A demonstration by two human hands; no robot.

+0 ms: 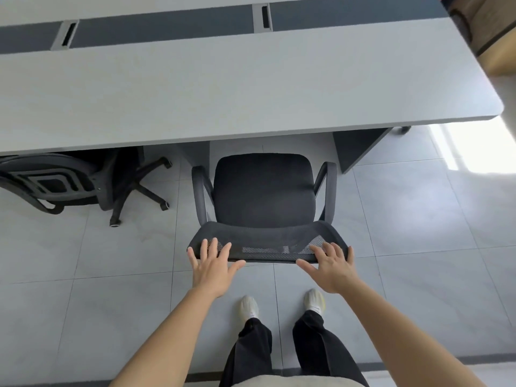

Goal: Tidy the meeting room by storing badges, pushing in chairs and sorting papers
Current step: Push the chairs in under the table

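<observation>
hands: left hand point(213, 270) and right hand point(332, 268) flat, fingers spread on the backrest top, not gripping
chair point(264, 191): black mesh, seat front just under the grey table point(223, 88) edge
floor point(418, 219): pale tiles, open both sides

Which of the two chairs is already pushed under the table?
The chair at left: its seat is hidden under the table. The centre chair, touched by left hand and right hand, stands outside.

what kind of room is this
Most likely an office meeting room: a long grey table with cable ports set in its dark centre strip, a black mesh armchair facing it on the tiled floor, and a second office chair on castors tucked under the table.
</observation>
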